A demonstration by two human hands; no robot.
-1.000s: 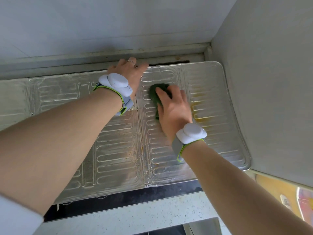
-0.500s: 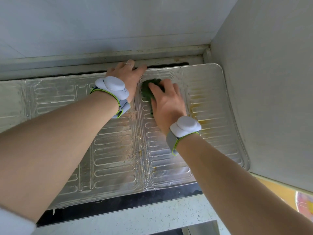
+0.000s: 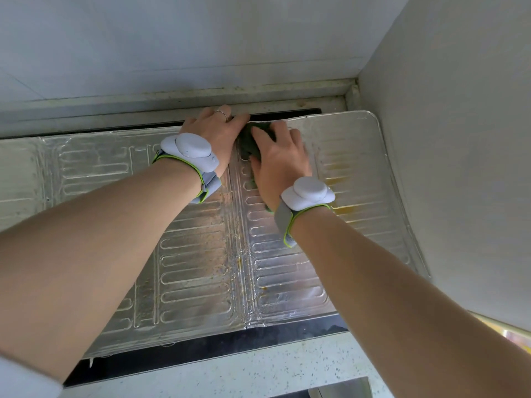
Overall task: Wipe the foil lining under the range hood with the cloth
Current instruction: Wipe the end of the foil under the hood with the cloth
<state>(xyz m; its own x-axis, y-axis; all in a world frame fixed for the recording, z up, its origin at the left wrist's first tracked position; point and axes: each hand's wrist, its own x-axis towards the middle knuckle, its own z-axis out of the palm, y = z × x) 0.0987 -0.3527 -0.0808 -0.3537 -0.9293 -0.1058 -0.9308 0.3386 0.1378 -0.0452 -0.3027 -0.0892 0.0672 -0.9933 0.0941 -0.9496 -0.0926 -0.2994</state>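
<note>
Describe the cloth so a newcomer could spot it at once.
Find the embossed silver foil lining that spans the middle of the view. At its far edge, beside the centre seam, the right hand presses flat on the cloth. It is the only dark green thing there, mostly hidden under the fingers, next to the left hand.

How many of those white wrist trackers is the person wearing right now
2. One wrist tracker sits on the left wrist, behind the left hand; the other sits on the right wrist, behind the right hand pressing the green cloth.

Both wrists: white puck-like tracker (image 3: 189,150) (image 3: 308,193) on grey strap w/ lime edging. Thin ring (image 3: 223,112) on left hand (image 3: 215,130); white sleeve (image 3: 26,377) on left arm.
</note>
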